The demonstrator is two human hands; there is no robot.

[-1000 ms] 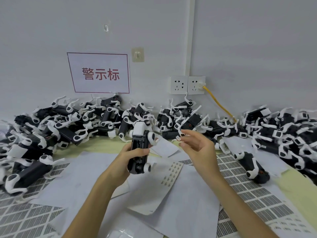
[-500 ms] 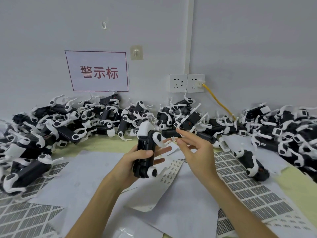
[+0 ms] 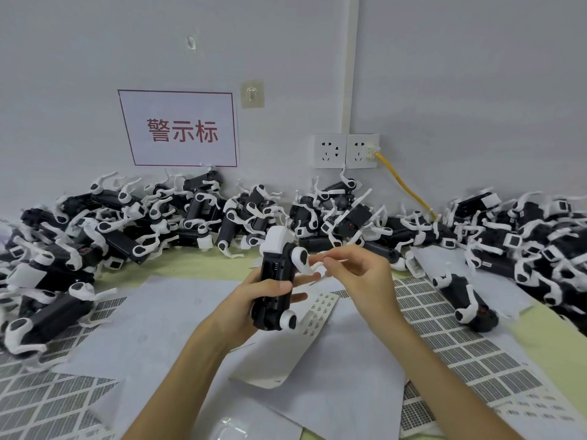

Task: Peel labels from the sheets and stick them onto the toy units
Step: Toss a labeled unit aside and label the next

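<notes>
At the far left of the frame I see a heap of toy units (image 3: 79,249), black and white, piled against the wall. Gridded label sheets (image 3: 47,398) are spread on the worktop (image 3: 190,265) below it. In the upper left, a white sign (image 3: 181,130) with red characters hangs on the wall.

At centre, the left hand (image 3: 254,300) grips the held unit (image 3: 276,281) upright above blank white paper — fingers curled round its black body, white end uppermost. Just right of it, the right hand (image 3: 359,274) pinches a small label (image 3: 324,256) between thumb and forefinger, close to the unit's white leg; the label is blurred. A label strip (image 3: 317,309) lies on the paper beneath the hands.

Further right are two wall sockets (image 3: 344,150) and a yellow cable (image 3: 403,182). A lone unit (image 3: 463,296) lies on more sheets — then comes a second heap (image 3: 524,233).
</notes>
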